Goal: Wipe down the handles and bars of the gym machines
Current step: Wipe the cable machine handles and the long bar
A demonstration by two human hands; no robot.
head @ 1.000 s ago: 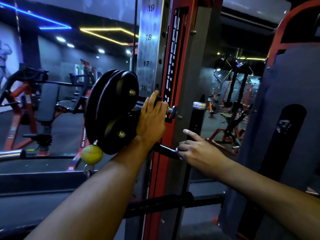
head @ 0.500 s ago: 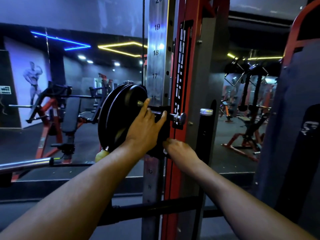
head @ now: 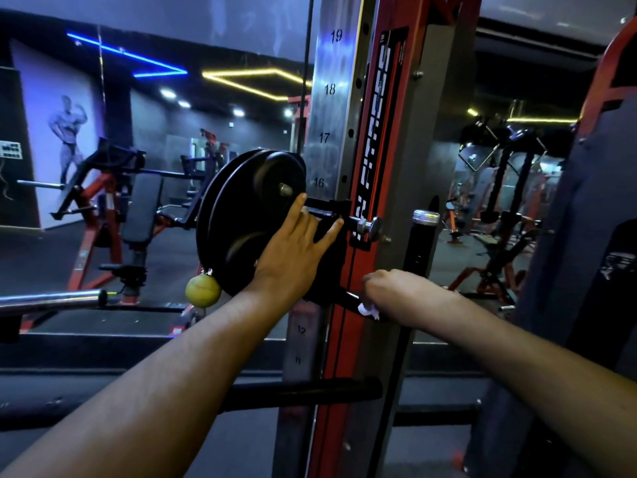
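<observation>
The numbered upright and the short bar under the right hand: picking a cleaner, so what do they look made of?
The numbered upright looks like brushed bare steel: silvery, streaky reflections, numbers marked on it. The short bar looks like black coated metal or rubber; its dull sheen leaves that open. The right hand grips a white cloth against it.

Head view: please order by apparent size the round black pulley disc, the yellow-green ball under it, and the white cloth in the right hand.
1. Round black pulley disc, clearly largest.
2. Yellow-green ball.
3. White cloth, smallest as seen, but the right hand hides most of it, so its true size is unsure.
</observation>
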